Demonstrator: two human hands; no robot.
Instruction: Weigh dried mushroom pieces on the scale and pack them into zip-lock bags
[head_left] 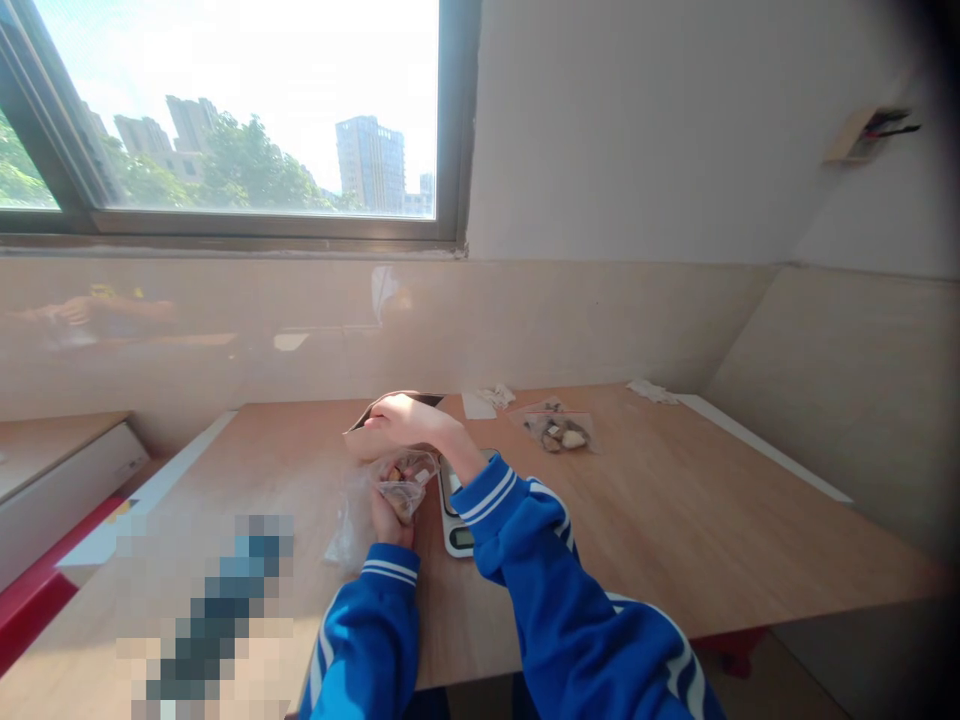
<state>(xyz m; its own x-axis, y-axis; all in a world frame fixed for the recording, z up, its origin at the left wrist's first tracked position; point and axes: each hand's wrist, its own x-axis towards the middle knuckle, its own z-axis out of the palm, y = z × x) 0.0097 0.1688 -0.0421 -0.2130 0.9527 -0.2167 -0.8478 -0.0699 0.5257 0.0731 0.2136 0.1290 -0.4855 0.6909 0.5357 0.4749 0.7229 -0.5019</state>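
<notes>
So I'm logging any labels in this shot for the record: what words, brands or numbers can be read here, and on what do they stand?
None can be read.
Scale by the right hand: its display is too small and dark to read.
Clear bag in the left hand: no print shows.
Second bag on the table: no print shows.
Buildings through the window: no signs legible.

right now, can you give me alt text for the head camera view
A person in blue sleeves holds a small clear bag of pebble-like bits in the left hand, while the right hand reaches over it to a tan pouch on a wooden table. A small scale lies beside the hands, a second filled bag farther back.
</notes>
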